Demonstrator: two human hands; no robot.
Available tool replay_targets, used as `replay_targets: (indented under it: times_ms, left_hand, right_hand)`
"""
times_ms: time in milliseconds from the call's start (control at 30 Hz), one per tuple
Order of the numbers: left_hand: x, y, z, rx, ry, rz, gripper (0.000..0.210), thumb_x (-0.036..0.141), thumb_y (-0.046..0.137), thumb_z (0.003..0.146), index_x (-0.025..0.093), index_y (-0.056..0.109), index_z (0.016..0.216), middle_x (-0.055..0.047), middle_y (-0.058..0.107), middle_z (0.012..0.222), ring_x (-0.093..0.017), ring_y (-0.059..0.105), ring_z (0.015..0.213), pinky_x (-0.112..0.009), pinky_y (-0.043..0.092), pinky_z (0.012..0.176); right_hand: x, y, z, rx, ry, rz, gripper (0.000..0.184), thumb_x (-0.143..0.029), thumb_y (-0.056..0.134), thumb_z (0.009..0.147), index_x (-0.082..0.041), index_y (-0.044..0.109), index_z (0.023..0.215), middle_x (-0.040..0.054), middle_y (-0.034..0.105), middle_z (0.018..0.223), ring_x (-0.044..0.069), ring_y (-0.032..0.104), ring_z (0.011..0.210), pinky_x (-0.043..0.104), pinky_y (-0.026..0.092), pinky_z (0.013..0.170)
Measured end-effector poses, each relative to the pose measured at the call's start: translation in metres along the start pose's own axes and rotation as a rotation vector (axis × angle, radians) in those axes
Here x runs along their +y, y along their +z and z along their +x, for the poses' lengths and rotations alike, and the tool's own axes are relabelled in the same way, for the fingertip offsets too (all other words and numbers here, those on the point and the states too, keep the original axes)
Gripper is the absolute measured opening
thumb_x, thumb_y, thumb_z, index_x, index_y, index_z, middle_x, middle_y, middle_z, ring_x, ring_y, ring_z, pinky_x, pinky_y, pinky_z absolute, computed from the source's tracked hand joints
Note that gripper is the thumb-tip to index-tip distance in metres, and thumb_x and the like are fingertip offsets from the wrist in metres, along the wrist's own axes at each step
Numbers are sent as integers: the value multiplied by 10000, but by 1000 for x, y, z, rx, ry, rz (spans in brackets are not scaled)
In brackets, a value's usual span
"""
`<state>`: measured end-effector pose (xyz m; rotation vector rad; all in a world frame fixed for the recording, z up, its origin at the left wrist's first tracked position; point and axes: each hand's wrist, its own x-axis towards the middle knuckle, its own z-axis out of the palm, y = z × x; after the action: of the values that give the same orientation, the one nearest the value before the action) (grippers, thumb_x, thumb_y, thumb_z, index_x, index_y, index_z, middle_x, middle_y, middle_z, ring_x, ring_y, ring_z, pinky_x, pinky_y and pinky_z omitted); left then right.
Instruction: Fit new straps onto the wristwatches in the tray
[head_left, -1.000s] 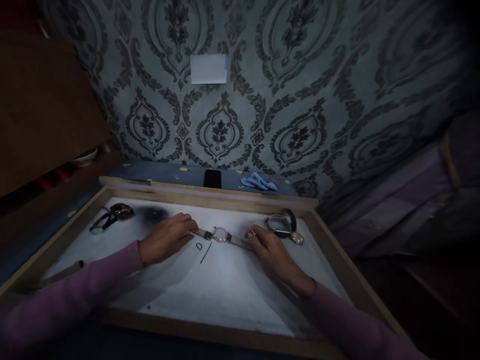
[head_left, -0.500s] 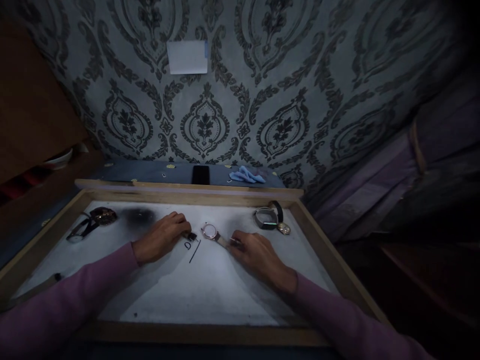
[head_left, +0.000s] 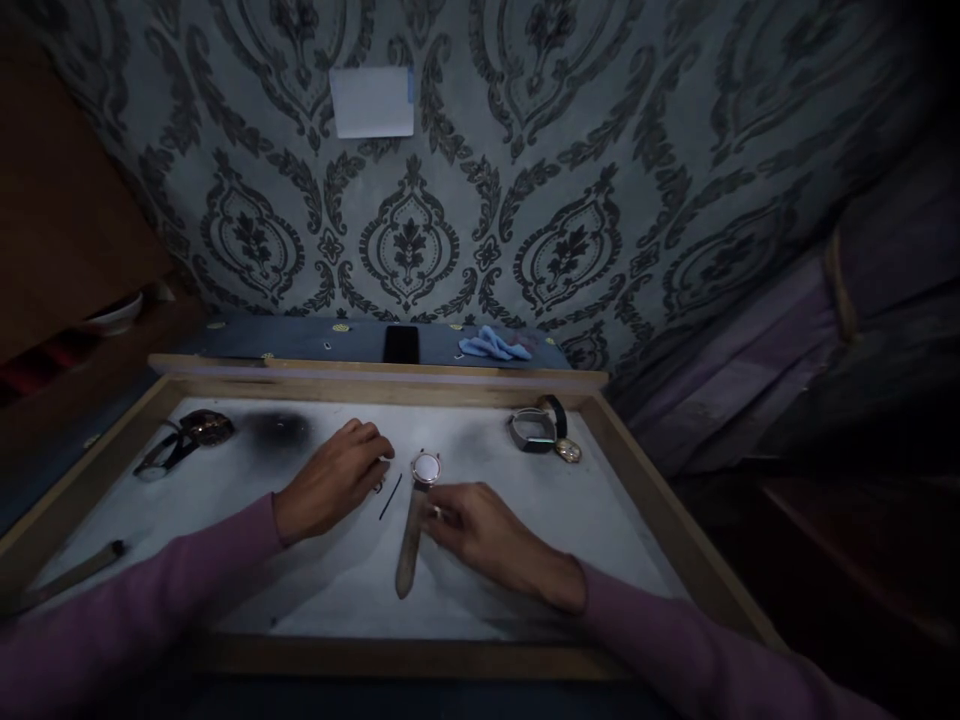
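Note:
A round wristwatch [head_left: 427, 467] with a pale face lies near the middle of the white-bottomed tray. One brown strap [head_left: 407, 560] runs down from its case; bare lugs show at the top. My right hand [head_left: 484, 535] is closed beside the case, fingertips at the strap's upper part, with a small metallic glint between them that I cannot identify. Left of the watch, my left hand [head_left: 334, 485] rests with curled fingers; whatever they hold is hidden. A dark drawn line [head_left: 391, 497] marks the white surface between my hands.
Dark watches [head_left: 206, 428] lie at the tray's left; several more [head_left: 534, 430] sit at back right. A tan strip [head_left: 79, 575] with a dark end lies front left. Wooden rims [head_left: 420, 658] surround the surface. Behind are a black phone [head_left: 401, 345] and a blue cloth [head_left: 495, 343].
The watch has turned, so its strap points toward me instead of to the right. My right hand has moved left and nearer. The small dark piece at my left fingertips no longer shows.

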<state>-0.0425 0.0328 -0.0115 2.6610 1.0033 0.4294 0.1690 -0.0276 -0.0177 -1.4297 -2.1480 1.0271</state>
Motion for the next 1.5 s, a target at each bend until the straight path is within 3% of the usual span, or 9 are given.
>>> replay_targets:
  times_ms: [133,267,433,600,833,967,1067,1333,1500]
  left_hand:
    - [20,13,11,-87,-52,123,204,326,498,967,144,585,937,-95,578,959,-258,491,914,-383,423,778]
    - [36,28,27,-116,-150,200,299,420,630,870,139,558,940,-129,579,1014,-315,497,987,-441,415,829]
    - [52,33,33,-210,-183,156,205,254,615,848,149,500,982,-143,622,1028,-322,541,1001,-441,433,836]
    - [58,21,13,-282,-162,124,241,127,545,814,162,464,1038,-112,668,920,-271,616,862,-360,463,719]
    - [32,-16,-34,-331,-192,-223,261,121,492,772,245,448,997,20,640,789,-180,609,711,-246,377,592]
    - [7,-32,-51,-346,-300,-355,186,178,487,784,218,483,965,26,588,731,-154,541,651,-238,357,572]
    - [-9,-34,-56,-336,-319,-374,228,177,491,784,206,492,1010,26,589,738,-151,527,651,-240,351,582]
    - [-16,-26,-51,-266,-244,-248,215,110,450,829,207,536,1000,-24,590,934,-191,564,869,-279,411,746]
    - [-20,-24,-43,-242,-176,-144,126,237,509,888,199,565,995,-51,575,967,-224,539,927,-309,423,792]
  right_hand:
    - [23,-7,16,260,76,169,157,-259,560,808,-176,573,676,-26,524,590,131,455,576,232,318,546]
    - [44,-8,26,330,104,220,115,-255,519,791,-180,563,715,-20,543,620,136,469,593,231,340,545]
    - [53,-10,27,347,75,260,168,-313,502,779,-195,508,660,-20,503,612,137,451,589,235,355,536]
    - [53,-12,32,326,77,235,183,-325,475,787,-202,480,652,-28,453,593,127,417,561,231,340,519]
    - [21,1,48,227,100,54,103,-258,581,791,-168,626,767,11,602,637,164,540,608,255,336,571]
    - [-10,14,63,145,93,-257,296,-386,627,840,-171,621,1043,54,689,748,229,633,747,277,345,636]
    - [-22,22,71,87,116,-436,357,-426,628,846,-165,592,1086,88,721,831,263,663,788,288,328,624]
    - [-10,18,74,96,137,-464,168,-290,584,851,-181,629,971,86,735,830,241,667,766,283,293,601]
    - [7,9,61,105,145,-431,151,-292,579,859,-181,638,942,49,719,744,198,651,686,257,302,584]
